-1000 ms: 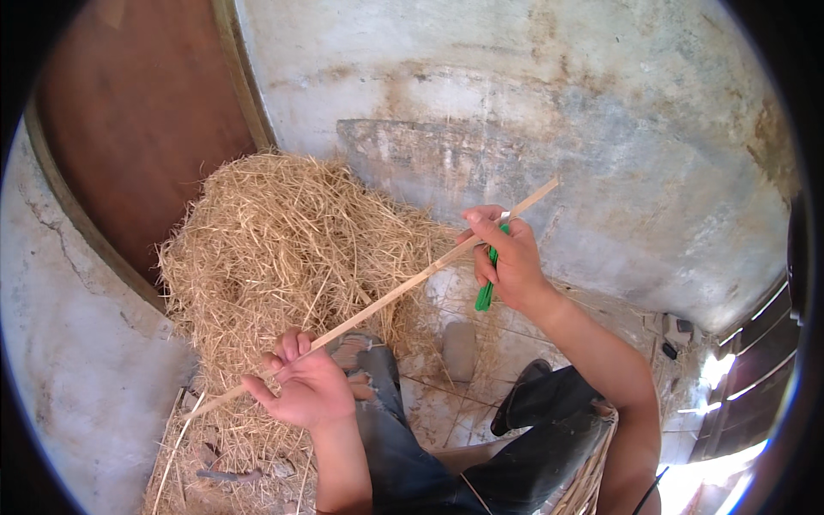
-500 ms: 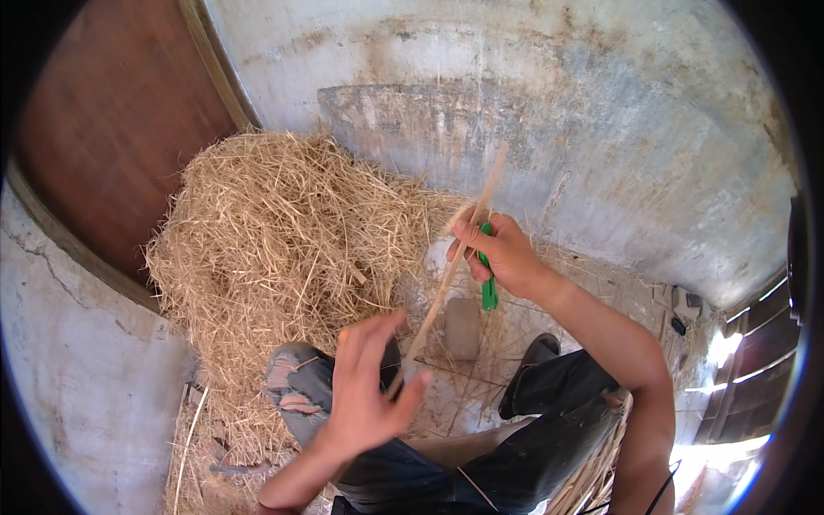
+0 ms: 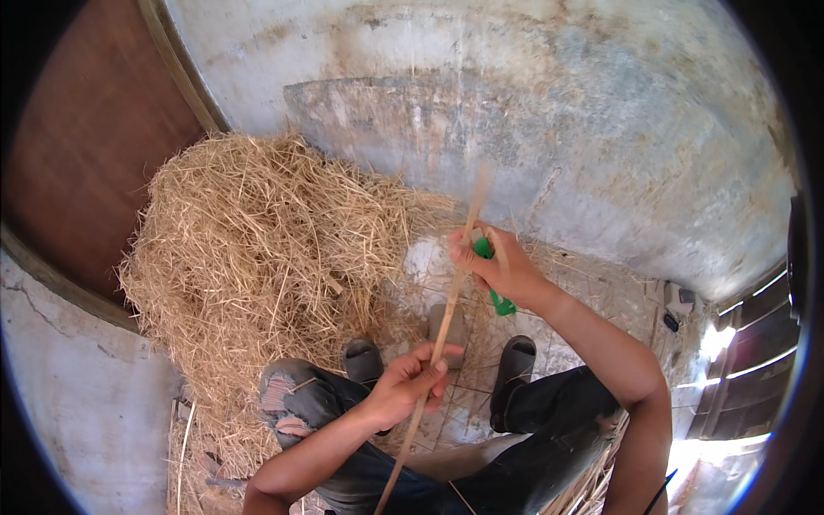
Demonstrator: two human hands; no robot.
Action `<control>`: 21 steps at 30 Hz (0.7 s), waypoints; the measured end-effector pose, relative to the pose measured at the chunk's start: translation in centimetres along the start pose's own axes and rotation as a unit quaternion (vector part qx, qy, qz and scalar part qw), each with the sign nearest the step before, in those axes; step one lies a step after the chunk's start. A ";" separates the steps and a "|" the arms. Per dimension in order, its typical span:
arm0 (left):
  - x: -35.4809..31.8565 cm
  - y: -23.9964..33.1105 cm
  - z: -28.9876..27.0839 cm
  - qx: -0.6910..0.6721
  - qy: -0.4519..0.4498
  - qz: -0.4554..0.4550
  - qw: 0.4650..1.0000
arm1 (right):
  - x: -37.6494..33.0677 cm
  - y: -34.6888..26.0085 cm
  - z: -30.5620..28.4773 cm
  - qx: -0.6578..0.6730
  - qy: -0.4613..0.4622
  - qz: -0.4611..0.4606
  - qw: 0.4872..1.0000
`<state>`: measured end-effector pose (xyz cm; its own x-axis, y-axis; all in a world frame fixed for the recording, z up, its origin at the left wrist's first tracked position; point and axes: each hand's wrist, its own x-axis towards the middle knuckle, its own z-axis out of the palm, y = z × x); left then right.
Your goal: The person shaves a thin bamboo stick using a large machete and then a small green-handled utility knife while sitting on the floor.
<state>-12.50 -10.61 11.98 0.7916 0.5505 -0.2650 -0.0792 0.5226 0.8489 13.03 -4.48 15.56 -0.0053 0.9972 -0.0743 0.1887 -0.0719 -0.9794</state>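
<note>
Wall: grey-white, stained, patchy plaster [image 3: 644,129], behind everything. Flat reddish-brown door-like panel [image 3: 86,146] at upper left, edged by a wooden frame [image 3: 176,64]. Large rounded heap of dry, pale-yellow straw [image 3: 257,249] against the wall, beside the panel. Pale, dirty tiled floor [image 3: 592,300] to its right, strewn with loose stalks.

Person's legs apart, in dark jeans [image 3: 541,455], the left knee ripped. Between them, a long, narrow, flat strip of light-tan wood or bamboo [image 3: 452,309] runs aslant: top end blurred in front of the wall, lower part leaving the view at the bottom edge.

Left hand [image 3: 408,386]: lower on the strip, thumb on top, fingers bent around it, grasping. Right hand [image 3: 506,266]: near the upper end, thumb against the strip, fingers curled around a green handle; whether a blade touches the strip cannot be told.

Dark slippers [image 3: 515,356] on both feet. Greyish rectangular block [image 3: 457,330] on the floor, partly behind the strip. Smallest: the slim bright-green handle [image 3: 503,304], jutting below the right hand.
</note>
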 end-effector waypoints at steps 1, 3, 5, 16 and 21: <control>0.4 0.1 -0.2 -0.004 0.033 0.014 0.999 | 0.3 0.9 -0.2 -0.076 0.027 -0.050 0.996; 0.5 0.9 -1.2 -0.004 0.108 0.038 0.993 | 0.8 1.3 -0.3 -0.217 0.065 -0.096 0.969; 0.3 1.5 -1.7 0.010 0.162 0.076 0.984 | 0.7 0.8 -1.4 -0.348 0.084 -0.076 0.931; -1.2 1.4 -3.9 0.101 0.208 0.177 0.957 | 0.2 -0.2 -2.7 -0.428 -0.009 0.005 0.904; -1.6 1.5 -3.5 0.107 0.217 0.191 0.951 | 0.1 -1.4 -2.0 -0.280 -0.073 -0.120 0.950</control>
<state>-15.97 -8.45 12.07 0.4009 0.9151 -0.0434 -0.1482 0.1116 0.9826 14.68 -4.24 17.30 -0.2419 0.9676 0.0729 0.6579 0.2188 -0.7207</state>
